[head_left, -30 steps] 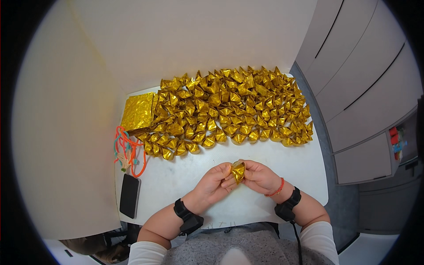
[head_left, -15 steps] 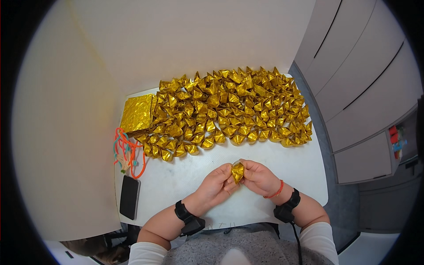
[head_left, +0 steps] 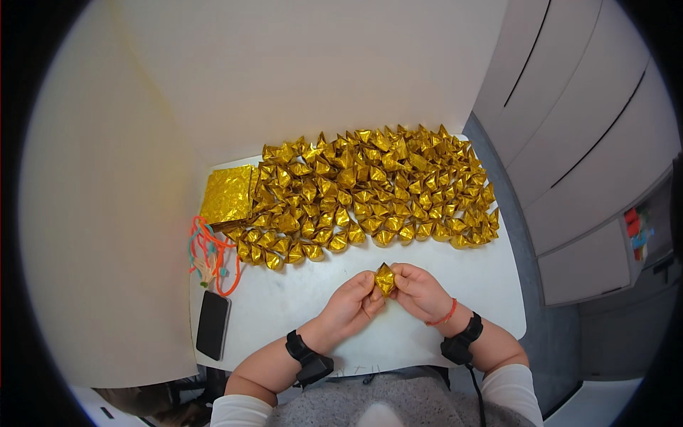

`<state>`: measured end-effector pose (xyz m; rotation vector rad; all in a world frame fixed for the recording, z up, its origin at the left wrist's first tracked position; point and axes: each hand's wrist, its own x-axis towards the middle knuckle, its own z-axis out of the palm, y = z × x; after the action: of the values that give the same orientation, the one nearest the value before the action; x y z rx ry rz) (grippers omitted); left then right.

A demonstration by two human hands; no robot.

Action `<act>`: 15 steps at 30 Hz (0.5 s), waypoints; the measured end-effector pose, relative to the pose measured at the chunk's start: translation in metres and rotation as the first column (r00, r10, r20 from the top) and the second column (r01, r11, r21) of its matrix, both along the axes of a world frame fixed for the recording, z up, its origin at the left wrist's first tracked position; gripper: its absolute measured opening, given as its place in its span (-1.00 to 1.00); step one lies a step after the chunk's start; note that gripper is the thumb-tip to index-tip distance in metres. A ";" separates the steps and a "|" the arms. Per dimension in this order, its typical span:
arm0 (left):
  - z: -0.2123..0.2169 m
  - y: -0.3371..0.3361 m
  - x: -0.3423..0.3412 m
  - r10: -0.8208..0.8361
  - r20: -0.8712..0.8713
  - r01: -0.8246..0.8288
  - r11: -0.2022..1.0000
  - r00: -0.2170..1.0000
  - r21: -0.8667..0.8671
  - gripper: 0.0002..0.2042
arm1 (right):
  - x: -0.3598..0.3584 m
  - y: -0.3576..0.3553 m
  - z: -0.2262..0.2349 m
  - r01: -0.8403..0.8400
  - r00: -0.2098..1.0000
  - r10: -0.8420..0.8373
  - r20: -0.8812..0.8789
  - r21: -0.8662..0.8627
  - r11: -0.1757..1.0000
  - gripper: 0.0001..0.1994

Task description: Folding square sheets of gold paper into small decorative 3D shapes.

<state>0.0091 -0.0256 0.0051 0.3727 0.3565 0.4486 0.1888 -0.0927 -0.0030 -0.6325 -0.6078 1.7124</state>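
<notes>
While both hands met above the white table, left hand and right hand each pinched one folded gold paper piece, rows of gold pieces beyond.

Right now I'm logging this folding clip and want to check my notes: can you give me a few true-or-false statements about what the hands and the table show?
1. Both hands, the left hand and the right hand, pinch one gold foil piece. True.
2. The black phone lies right of the hands. False: it lies to their left, near the table's edge.
3. The folded gold pieces sit in rows beyond the hands. True.
4. The stack of flat gold sheets is under the right hand. False: it lies at the far left of the rows.
5. Orange cords lie beside the phone. True.
</notes>
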 end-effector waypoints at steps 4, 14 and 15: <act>0.007 0.002 0.001 0.064 0.007 -0.064 0.998 0.998 0.010 -0.75 | 0.000 0.000 0.011 0.180 0.944 -0.176 0.280 0.014 0.984 -0.83; 0.007 0.007 0.000 0.162 -0.034 -0.163 0.986 0.986 -0.030 -0.78 | -0.010 0.007 0.060 -0.022 0.364 -0.469 0.805 0.511 0.859 -0.73; 0.006 0.008 -0.001 0.157 -0.017 -0.157 0.988 0.987 -0.001 -0.77 | -0.010 0.011 0.062 -0.060 0.287 -0.531 0.798 0.568 0.821 -0.80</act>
<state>0.0086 -0.0173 0.0107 0.3471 0.4045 0.5997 0.1783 -0.0814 0.0594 -1.2755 -1.6485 0.6000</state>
